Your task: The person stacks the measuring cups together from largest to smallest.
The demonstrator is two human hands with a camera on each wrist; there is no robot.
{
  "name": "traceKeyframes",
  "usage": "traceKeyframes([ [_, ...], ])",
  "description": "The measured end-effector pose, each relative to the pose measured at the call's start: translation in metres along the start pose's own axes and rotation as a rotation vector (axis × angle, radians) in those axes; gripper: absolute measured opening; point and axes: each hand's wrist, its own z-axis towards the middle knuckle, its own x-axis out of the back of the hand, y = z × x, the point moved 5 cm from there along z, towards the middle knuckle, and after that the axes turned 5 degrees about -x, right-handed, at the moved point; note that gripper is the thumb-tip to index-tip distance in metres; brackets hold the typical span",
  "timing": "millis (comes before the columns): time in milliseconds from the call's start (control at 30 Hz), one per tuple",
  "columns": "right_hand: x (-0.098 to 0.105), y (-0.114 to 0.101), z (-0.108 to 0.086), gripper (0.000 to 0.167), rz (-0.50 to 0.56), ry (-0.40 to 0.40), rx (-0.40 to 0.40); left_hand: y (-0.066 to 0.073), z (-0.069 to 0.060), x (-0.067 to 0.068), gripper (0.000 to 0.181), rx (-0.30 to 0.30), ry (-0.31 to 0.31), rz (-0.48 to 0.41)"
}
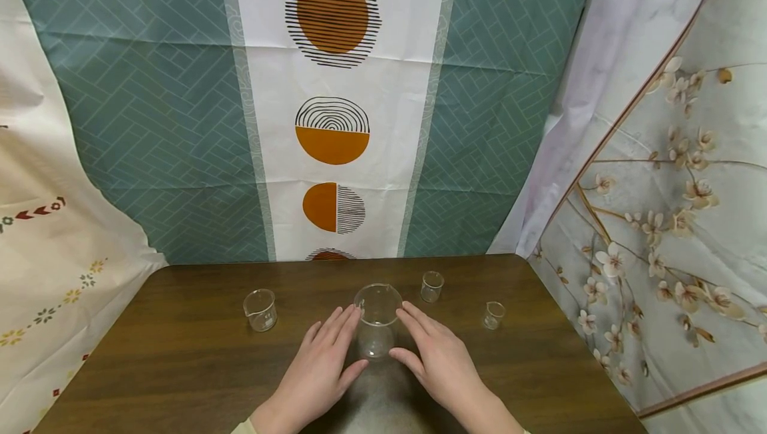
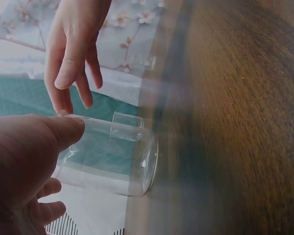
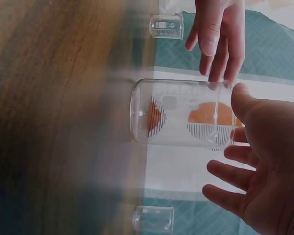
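Note:
A tall clear glass beaker stands upright on the brown wooden table. My left hand lies along its left side, fingers straight and fingertips at the rim. On the opposite side my right hand mirrors it, with the fingers extended and the thumb near the glass. In the right wrist view, the beaker stands between the two hands, neither curled round it. Whether every fingertip touches the glass, I cannot tell.
A medium beaker stands to the left. Two smaller ones are on the right: a small beaker towards the back and a tiny beaker farther right. Behind the table hangs a green and white curtain; a floral cloth hangs at right.

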Motion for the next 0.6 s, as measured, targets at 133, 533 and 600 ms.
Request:
traceKeyframes([
  [133,-0.0004,0.0003,-0.0025,0.065,0.003,0.004,0.007,-0.0007,-0.0001,-0.0007,0.084,0.007,-0.008,-0.006],
  [533,0.0019,-0.0009,-0.0092,0.062,0.031,0.030,0.026,0.0013,-0.0028,0.0018,0.083,-0.012,0.026,0.005],
  [600,0.0024,-0.0009,-0.0102,0.062,0.031,0.029,0.029,0.0027,-0.0033,0.0034,0.083,-0.022,0.039,0.009],
])
